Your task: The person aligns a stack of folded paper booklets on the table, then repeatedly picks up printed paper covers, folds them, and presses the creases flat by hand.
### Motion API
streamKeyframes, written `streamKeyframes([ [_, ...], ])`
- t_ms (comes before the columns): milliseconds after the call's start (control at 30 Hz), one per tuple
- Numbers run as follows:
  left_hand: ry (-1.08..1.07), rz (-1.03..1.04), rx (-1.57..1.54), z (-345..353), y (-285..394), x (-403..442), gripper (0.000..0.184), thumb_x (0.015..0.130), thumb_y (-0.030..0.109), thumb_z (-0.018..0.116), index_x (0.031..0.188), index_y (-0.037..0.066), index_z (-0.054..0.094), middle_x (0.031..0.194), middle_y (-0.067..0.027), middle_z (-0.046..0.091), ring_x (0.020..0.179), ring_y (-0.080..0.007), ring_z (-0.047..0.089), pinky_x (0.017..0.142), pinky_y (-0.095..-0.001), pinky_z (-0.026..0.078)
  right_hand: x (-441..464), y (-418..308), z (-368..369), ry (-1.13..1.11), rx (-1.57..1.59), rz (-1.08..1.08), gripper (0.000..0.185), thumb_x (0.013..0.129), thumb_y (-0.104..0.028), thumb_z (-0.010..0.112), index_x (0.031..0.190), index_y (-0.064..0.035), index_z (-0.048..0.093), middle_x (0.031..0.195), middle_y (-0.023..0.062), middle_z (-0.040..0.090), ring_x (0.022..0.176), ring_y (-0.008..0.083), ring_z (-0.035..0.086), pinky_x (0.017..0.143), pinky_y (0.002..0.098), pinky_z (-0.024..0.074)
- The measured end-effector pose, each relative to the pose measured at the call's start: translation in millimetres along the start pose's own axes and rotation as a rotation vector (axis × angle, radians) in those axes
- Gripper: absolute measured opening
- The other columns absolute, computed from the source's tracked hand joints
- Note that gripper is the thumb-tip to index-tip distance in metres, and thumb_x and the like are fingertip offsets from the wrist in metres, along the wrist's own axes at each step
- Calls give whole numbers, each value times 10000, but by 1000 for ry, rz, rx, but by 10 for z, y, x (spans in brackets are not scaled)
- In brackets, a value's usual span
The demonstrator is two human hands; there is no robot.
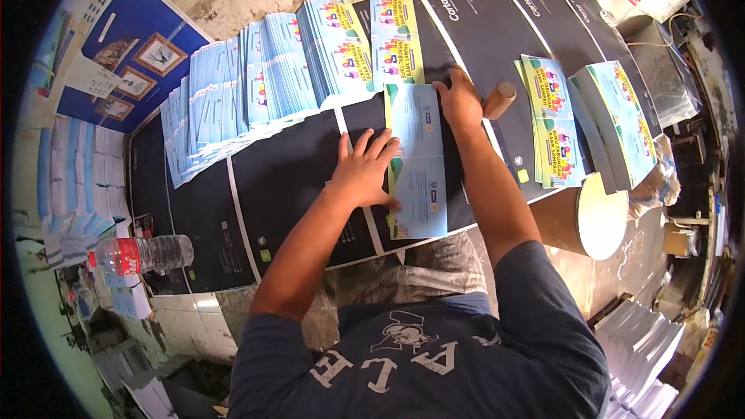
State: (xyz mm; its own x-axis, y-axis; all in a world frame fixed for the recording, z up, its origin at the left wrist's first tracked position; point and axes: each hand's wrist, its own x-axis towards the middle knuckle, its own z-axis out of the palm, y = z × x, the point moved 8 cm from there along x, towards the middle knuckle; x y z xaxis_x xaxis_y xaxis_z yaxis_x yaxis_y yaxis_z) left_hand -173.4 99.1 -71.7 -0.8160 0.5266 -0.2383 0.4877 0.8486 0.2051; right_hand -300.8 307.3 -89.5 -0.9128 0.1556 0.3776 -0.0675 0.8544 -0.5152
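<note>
A light blue printed sheet (419,174) lies lengthwise before me on the black table covering (303,167). My left hand (365,167) rests with its fingers spread at the sheet's left edge, the fingertips over the paper. My right hand (463,101) is at the sheet's upper right edge, fingers apart and holding nothing that shows. Just right of that hand is a short wooden cylinder (499,100). Directly above the sheet lie yellow and blue printed covers (396,39). A long fanned row of similar sheets (272,70) spreads to the upper left.
Two stacks of printed covers, a thinner one (552,120) and a thicker one (625,120), stand on the right. A plastic bottle (155,254) lies at the lower left. Below the right table edge is a round-topped drum (603,217). Paper stacks (640,341) sit at the lower right.
</note>
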Motion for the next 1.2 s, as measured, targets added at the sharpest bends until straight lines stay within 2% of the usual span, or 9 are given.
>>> streamKeyframes([
  [333, -111, -53, 80, 34, 43, 33, 1327, 482, 650, 872, 1561, 137, 296, 1645, -86, 230, 1504, -352, 217, 1137, -742, 116, -1171, -151, -572, -482, 72, -219, 785, 870, -316, 737, 1515, -67, 364, 1550, 177, 399, 1426, 341, 393, 1159, 405, 370],
  [633, -180, -109, 117, -40, 118, 54, 1293, 504, 591, 887, 1552, 96, 315, 1646, -118, 222, 1509, -364, 194, 1160, -702, 98, -2124, -201, -956, -749, -88, -403, 1091, 818, -640, 677, 1575, -21, 193, 1631, 187, 241, 1528, 309, 195, 1244, 509, 138],
  [767, 41, -172, 20, -41, 397, 38, 1081, 732, 704, 717, 1486, -7, 408, 1617, -201, 250, 1520, -360, 151, 1197, -630, 52, -2226, -316, -1045, -747, -13, -457, 1066, 757, -417, 797, 1559, -9, 225, 1604, 198, 296, 1515, 339, 232, 1229, 534, 160],
  [833, 136, -209, -46, 108, 865, -113, 868, 884, 656, 578, 1429, -11, 474, 1489, -232, 404, 1401, -392, 355, 1119, -637, 272, -2306, -295, -1073, -879, 160, -441, 983, 787, -207, 736, 1561, 8, 170, 1619, 207, 253, 1534, 329, 163, 1260, 505, 73],
  [933, 168, -65, -136, 259, 1359, -543, 826, 878, 596, 598, 1376, -56, 507, 1520, -306, 347, 1419, -467, 317, 1092, -672, 289, -2010, 117, -1361, -896, 430, -102, 621, 789, -64, 691, 1377, -46, 495, 1369, 248, 554, 1307, 389, 525, 1089, 461, 423],
  [1000, 106, -32, -52, 397, 1568, -798, 855, 842, 519, 675, 1438, -40, 424, 1557, -304, 289, 1480, -476, 201, 1103, -723, 242, -1643, 534, -1788, -462, 323, 88, 437, 835, -55, 674, 1263, -56, 584, 1223, 232, 637, 1129, 401, 626, 948, 459, 498],
  [1100, 122, 43, 127, 436, 1509, -935, 721, 854, 298, 703, 1440, -19, 427, 1494, -309, 400, 1431, -438, 359, 1082, -652, 365, -1228, 1402, -2388, 97, 141, 237, 392, 867, -158, 732, 1215, -26, 609, 1192, 215, 636, 1087, 404, 612, 944, 454, 494],
  [1167, 222, -52, -377, 218, 1162, -949, 577, 839, 81, 622, 1391, -11, 483, 1298, -307, 578, 1211, -410, 589, 983, -527, 499, -1054, 1972, -2554, 242, -67, 288, 447, 861, -260, 764, 1210, -18, 625, 1190, 212, 627, 1123, 390, 585, 971, 456, 478],
  [1200, 11, -333, -355, -91, 992, -897, 533, 846, -5, 572, 1375, 14, 519, 1104, -289, 666, 966, -400, 694, 868, -458, 558, -1006, 2081, -2629, 243, -245, 324, 489, 855, -318, 773, 1212, -15, 632, 1199, 211, 620, 1156, 383, 568, 990, 457, 468],
])
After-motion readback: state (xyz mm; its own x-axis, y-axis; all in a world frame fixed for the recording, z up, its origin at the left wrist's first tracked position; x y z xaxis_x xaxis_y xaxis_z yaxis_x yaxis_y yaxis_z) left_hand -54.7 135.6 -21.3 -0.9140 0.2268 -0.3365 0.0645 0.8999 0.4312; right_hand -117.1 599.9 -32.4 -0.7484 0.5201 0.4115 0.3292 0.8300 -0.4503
